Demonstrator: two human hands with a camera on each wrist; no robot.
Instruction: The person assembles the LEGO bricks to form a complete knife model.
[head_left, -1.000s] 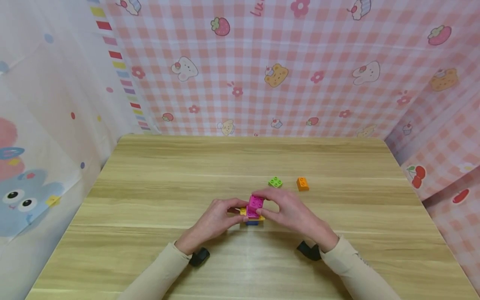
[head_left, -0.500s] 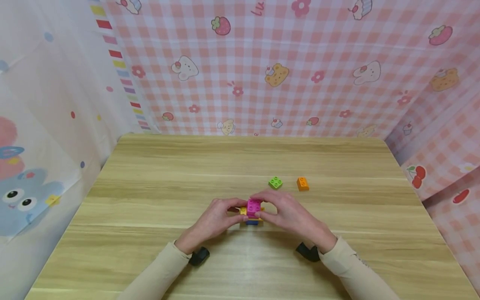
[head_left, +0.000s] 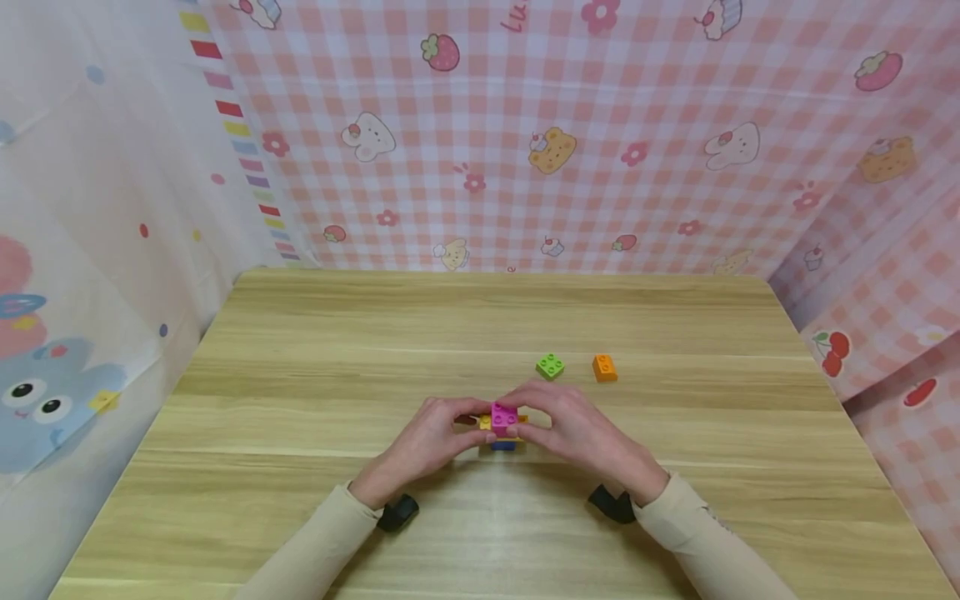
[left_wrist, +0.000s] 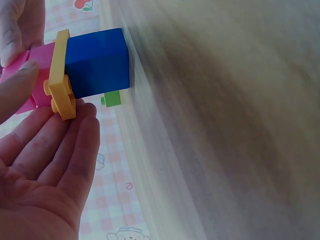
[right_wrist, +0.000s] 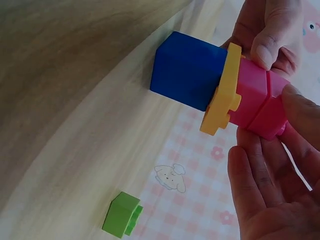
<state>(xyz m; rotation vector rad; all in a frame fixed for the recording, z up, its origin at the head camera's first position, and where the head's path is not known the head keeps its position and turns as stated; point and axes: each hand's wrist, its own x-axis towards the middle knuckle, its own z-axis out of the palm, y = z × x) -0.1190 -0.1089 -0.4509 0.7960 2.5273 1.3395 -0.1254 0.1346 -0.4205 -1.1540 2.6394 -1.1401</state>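
A small block tower stands on the table in front of me. Its base is a blue block (right_wrist: 186,71), topped by a thin yellow plate (right_wrist: 223,92) that juts out past it. Above the plate come a lower pink brick (right_wrist: 250,87) and an upper pink brick (head_left: 505,417), lined up with only a thin seam between them. My left hand (head_left: 423,442) holds the lower pink brick from the left, thumb on its near side. From the right, my right hand (head_left: 588,435) pinches the upper pink brick between thumb and fingers.
Behind the right hand lie a green four-stud brick (head_left: 551,367) and, farther right, an orange two-stud brick (head_left: 605,368). The wooden table (head_left: 337,333) ends at a pink checked cloth (head_left: 480,125). Black pieces (head_left: 397,512) show under both wrists.
The upper pink brick has come down and left, from tilted above the tower to lined up on the lower pink brick, the right hand moving with it. The left hand has stayed put.
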